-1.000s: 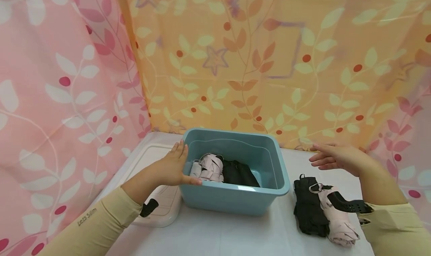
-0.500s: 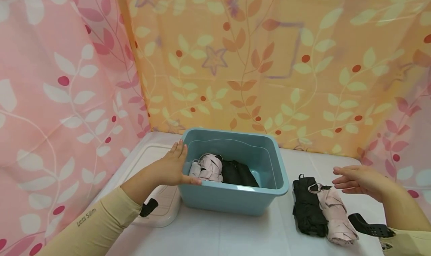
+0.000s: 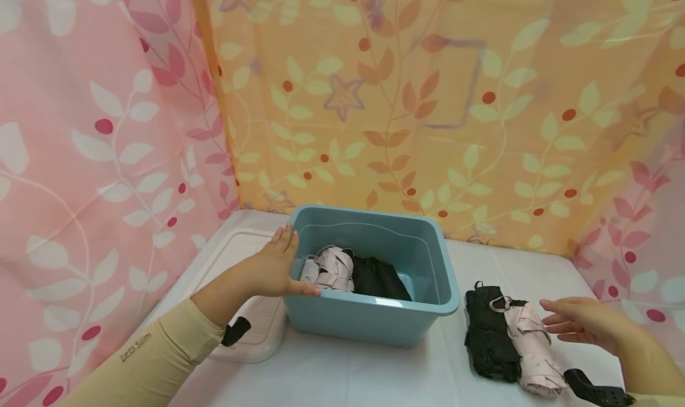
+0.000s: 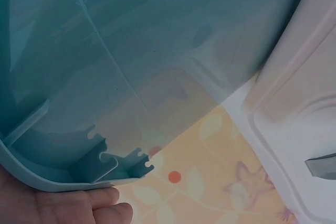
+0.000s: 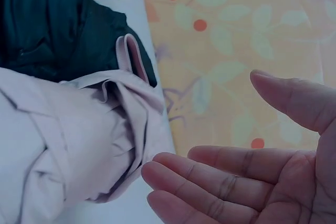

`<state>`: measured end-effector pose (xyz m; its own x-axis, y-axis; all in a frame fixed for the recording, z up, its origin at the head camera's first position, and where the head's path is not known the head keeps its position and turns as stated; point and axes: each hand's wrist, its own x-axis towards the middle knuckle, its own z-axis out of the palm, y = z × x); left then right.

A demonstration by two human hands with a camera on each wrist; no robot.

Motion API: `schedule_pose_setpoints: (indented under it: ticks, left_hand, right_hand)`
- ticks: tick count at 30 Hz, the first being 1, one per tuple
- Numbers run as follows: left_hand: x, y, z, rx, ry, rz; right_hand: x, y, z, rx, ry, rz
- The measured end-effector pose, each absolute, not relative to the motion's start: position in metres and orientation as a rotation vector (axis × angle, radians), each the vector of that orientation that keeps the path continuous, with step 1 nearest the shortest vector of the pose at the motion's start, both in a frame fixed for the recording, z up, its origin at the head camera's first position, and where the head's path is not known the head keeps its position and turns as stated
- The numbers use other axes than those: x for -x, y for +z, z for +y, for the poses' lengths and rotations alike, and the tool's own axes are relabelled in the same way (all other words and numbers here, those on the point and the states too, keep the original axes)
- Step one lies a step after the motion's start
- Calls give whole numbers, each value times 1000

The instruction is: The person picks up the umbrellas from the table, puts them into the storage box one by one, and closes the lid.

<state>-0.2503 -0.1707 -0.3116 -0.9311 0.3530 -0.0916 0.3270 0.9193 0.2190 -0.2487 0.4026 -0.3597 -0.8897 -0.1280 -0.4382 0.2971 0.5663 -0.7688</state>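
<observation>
A blue plastic bin stands on the white table, holding a rolled pale pink cloth bundle and a black one. My left hand rests on the bin's left rim with fingers spread and the thumb along the front rim. To the right of the bin, a rolled black cloth bundle lies beside a rolled pale pink one with a strap loop. My right hand hovers just right of that pink bundle, fingers extended and palm bare in the right wrist view.
A white lid lies flat on the table, left of the bin and partly under my left forearm. Behind the table hangs a yellow patterned curtain; a pink one hangs at the left.
My right hand has moved right and down, from above the bundles to beside the pink one. My left hand stays on the bin's rim. The bin and bundles have not shifted.
</observation>
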Motion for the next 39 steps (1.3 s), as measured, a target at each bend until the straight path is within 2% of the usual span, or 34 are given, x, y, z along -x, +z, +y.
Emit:
schedule_pose_setpoints:
  ticks: [22, 30, 39]
  left_hand:
    - [249, -313, -169, -508, 303, 2947]
    - [250, -313, -169, -513, 298, 2950]
    - [249, -311, -171, -514, 296, 2954]
  right_hand:
    - [248, -400, 413, -339, -1259, 2340]
    - [244, -413, 412, -304, -1254, 2292]
    - [244, -425, 411, -125, -1314, 2185]
